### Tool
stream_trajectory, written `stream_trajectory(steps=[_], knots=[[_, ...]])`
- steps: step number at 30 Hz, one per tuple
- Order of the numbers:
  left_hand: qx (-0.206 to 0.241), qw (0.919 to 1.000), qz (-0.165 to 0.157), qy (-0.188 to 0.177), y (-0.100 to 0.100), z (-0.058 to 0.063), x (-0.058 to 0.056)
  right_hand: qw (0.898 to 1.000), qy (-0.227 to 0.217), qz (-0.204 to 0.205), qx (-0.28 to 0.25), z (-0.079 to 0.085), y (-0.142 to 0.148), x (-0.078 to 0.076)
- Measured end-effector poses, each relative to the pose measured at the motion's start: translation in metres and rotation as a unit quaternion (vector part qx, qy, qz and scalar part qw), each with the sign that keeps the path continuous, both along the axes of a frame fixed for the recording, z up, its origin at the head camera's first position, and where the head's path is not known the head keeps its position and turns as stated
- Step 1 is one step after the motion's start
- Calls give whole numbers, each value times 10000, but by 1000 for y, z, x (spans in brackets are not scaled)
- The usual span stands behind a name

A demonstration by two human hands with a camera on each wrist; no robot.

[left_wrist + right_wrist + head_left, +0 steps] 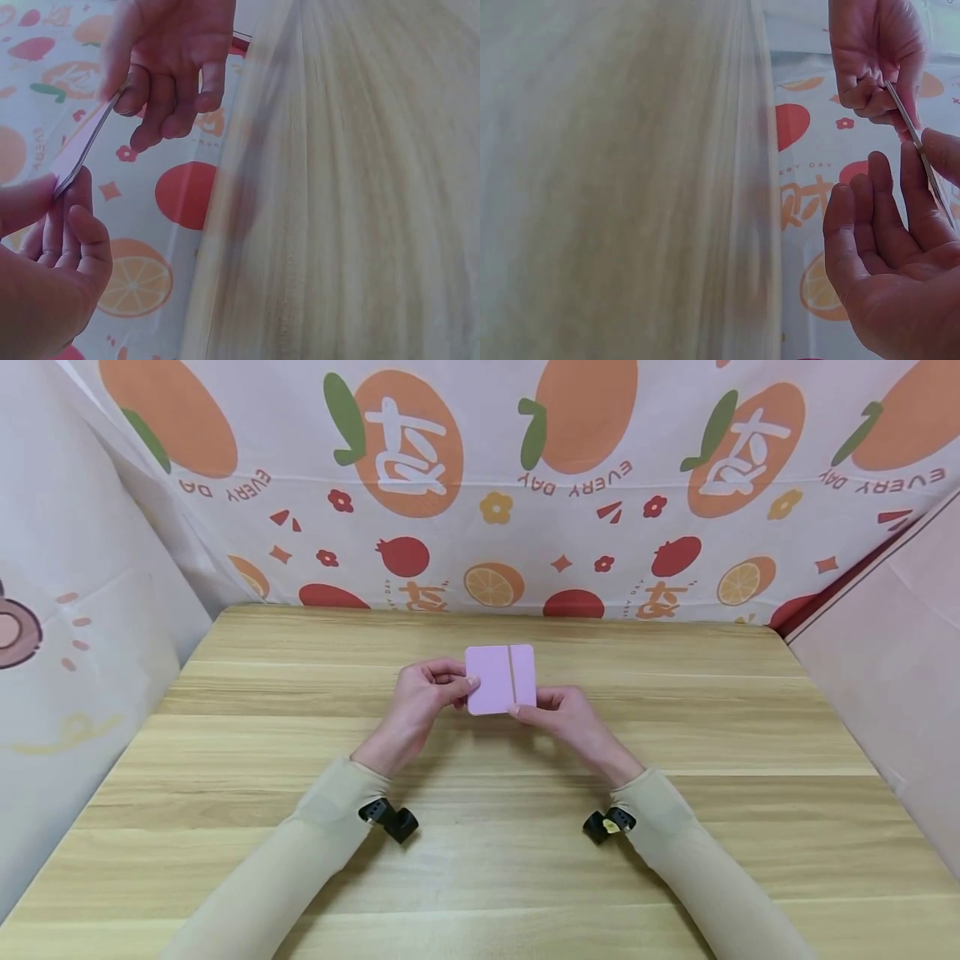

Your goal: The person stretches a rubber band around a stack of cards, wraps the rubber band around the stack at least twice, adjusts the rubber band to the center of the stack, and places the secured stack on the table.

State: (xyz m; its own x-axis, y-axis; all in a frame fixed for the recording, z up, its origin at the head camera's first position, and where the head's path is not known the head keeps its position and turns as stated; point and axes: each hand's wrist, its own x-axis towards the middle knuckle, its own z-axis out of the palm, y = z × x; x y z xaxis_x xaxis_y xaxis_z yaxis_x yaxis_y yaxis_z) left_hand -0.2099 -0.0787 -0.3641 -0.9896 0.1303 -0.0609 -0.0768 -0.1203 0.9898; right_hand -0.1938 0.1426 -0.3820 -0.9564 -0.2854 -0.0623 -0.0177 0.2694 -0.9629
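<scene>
Lilac square pad (501,681): thin and round-cornered, raised above the tabletop at mid-width, toward the far edge; both of your hands hold it.
Tan band (512,674): runs down the pad's face, closer to its right edge.
Your left hand (423,697): nearly closed at thumb and forefinger, pinching the pad's left edge with the thumb on the face; your other fingers curl loosely.
Your right hand (566,717): pinches the lower right corner, thumb tip by the band, fingers behind; the right wrist view shows them part-bent and spread.
Patterned fabric (480,539): hangs behind the table; you can read "EVERY DAY" on it several times, upside down in the head view.
Printed oranges (408,443): some bear white Chinese characters, too stylised for me to read surely; similar orange characters (423,597) sit lower, near the orange slices (493,584) and red fruits (405,557).
Your sleeves (300,852): beige, with a black wrist camera (401,825) at your left wrist and another (597,827) at your right.
Tabletop (495,860): pale wood grain beneath your forearms.
</scene>
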Motion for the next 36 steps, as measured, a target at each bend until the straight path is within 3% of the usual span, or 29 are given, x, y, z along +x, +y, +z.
stream_trajectory(steps=[11,26,36], knots=[[-247,9994,-254,-43,1,-3,1,9990,-11,-101,-429,-2,5,-4],[-333,9967,-734,127,8,-11,6,9892,925,-870,-728,1,8,-3],[-621,9937,-908,234,11,-17,7,9842,1372,-777,-802,-3,10,-5]])
